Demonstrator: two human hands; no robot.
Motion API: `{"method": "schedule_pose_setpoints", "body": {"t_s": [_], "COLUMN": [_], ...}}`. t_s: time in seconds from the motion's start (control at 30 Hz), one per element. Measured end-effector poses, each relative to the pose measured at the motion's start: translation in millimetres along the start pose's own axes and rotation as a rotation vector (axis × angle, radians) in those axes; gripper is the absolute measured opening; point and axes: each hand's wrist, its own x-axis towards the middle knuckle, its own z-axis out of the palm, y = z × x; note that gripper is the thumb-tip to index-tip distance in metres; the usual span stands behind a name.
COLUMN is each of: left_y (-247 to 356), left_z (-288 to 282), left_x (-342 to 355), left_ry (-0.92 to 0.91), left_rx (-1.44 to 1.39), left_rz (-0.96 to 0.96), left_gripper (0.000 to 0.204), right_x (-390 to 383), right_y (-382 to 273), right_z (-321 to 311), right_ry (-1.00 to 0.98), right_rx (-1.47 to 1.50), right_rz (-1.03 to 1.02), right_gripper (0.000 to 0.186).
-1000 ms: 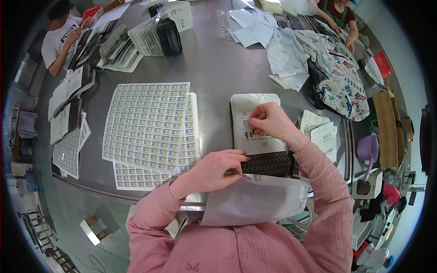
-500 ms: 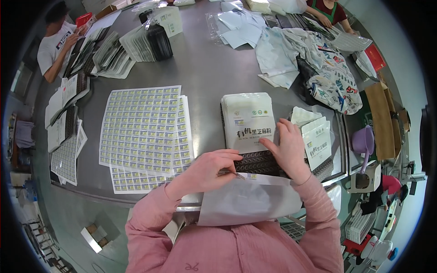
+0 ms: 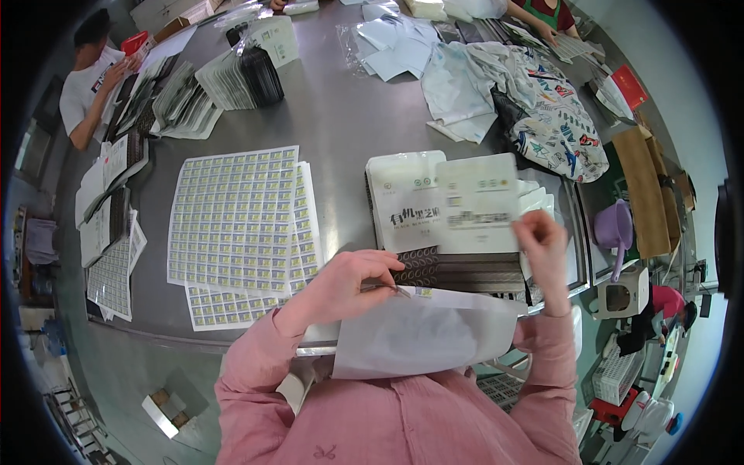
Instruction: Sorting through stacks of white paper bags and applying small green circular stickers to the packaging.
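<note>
My right hand point(image 3: 540, 242) pinches the right edge of a white pouch point(image 3: 477, 203) with dark print and a dark patterned lower band, blurred by motion. The pouch hangs over the right part of a stack of similar pouches point(image 3: 404, 198). Left of the stack's lower edge, my left hand point(image 3: 345, 283) is closed on slim metal tweezers point(image 3: 402, 292). Their tips are beside a small yellow-blue label point(image 3: 422, 293) at the upper edge of a white backing sheet point(image 3: 426, 337), which droops over the table's front edge. More pouches point(image 3: 535, 201) lie partly hidden behind the lifted one.
Sheets of small labels point(image 3: 232, 217) lie to the left. Pouch bundles point(image 3: 240, 77) stand farther back, near a person in white point(image 3: 85, 85). Patterned cloth point(image 3: 554, 124) and a purple dipper point(image 3: 614, 229) are on the right. Another person's hand point(image 3: 546, 32) is at the far right.
My right hand has lifted the top pouch off the stack and moved it to the right. My left hand stays nearly in place with the tweezers.
</note>
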Motion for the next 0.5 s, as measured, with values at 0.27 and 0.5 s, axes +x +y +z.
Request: {"method": "schedule_pose_setpoints", "body": {"t_s": [0.27,0.5], "left_y": [0.9,-0.5], "left_z": [1.0,1.6], "left_x": [1.3,3.1], "left_ry": [-0.025,0.0], "left_rx": [0.019,-0.016], "left_rz": [0.006,-0.027], "left_gripper": [0.007,0.007], "right_x": [-57.8,-78.0], "right_y": [-70.0,-69.4], "right_z": [42.6,81.8], "right_ry": [-0.206,-0.271], "right_rx": [-0.308,-0.228], "right_rz": [-0.389,-0.505], "right_gripper": [0.038,0.024]}}
